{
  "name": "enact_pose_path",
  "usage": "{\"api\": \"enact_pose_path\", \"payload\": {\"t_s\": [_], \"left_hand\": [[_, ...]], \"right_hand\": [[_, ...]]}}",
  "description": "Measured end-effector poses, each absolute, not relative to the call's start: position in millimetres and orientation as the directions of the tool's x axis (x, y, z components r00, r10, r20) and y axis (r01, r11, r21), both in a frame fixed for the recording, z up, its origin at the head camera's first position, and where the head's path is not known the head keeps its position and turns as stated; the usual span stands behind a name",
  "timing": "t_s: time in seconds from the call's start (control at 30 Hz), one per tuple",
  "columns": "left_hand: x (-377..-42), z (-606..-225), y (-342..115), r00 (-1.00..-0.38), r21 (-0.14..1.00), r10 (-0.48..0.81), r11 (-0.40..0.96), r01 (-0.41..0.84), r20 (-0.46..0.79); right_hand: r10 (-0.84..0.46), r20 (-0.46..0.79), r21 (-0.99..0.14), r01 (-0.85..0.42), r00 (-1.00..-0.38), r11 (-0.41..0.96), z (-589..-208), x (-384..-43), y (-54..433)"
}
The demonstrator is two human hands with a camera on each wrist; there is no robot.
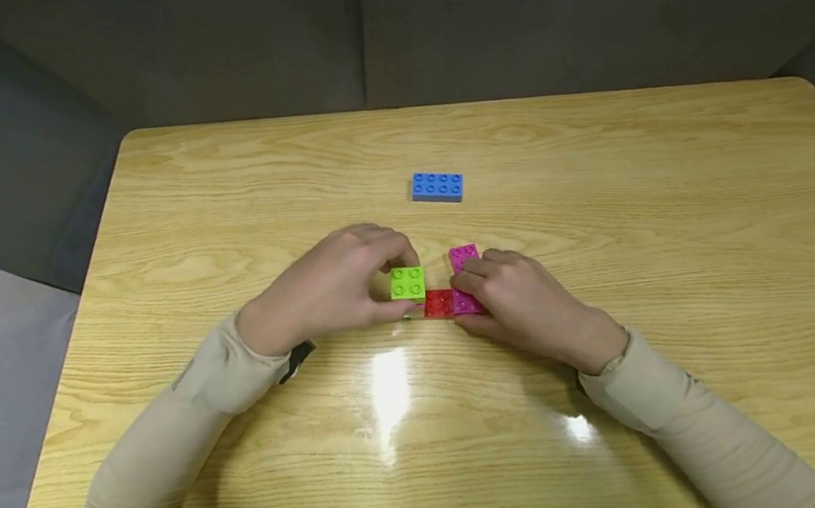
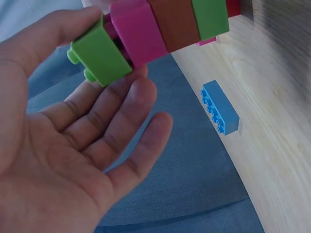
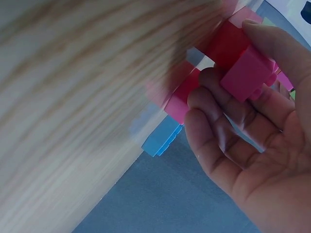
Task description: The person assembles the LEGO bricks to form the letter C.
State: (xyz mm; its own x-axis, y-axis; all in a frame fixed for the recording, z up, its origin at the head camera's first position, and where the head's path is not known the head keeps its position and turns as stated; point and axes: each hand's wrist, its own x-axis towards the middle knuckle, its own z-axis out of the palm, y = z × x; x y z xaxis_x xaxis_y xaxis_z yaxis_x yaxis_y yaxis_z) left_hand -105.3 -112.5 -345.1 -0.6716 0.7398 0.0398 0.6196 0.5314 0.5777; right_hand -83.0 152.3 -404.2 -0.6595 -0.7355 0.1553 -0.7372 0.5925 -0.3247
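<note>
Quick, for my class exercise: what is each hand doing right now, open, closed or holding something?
Left hand: closed, pinching the lime-green block.
Right hand: closed, fingers gripping a magenta block.

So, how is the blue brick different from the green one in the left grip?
The blue brick is oblong with eight studs; the green brick is squarish with four. The blue brick lies alone on the table, while the left grip pinches the green brick. Both show studs facing up.
</note>
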Motion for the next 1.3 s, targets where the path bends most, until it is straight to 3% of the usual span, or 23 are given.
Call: {"api": "enact_pose_path", "payload": {"t_s": [0.7, 1.3], "left_hand": [[-99, -350, -111, -0.656, 0.457, 0.740, 0.537, 0.709, 0.148], [-99, -357, -111, -0.694, 0.538, 0.705, 0.532, 0.653, 0.144]], "right_hand": [[-0.737, 0.145, -0.326, -0.736, -0.660, 0.594, -405, -82, 153], [-0.741, 0.156, -0.330, -0.741, -0.653, 0.584, -405, -84, 152]]}}
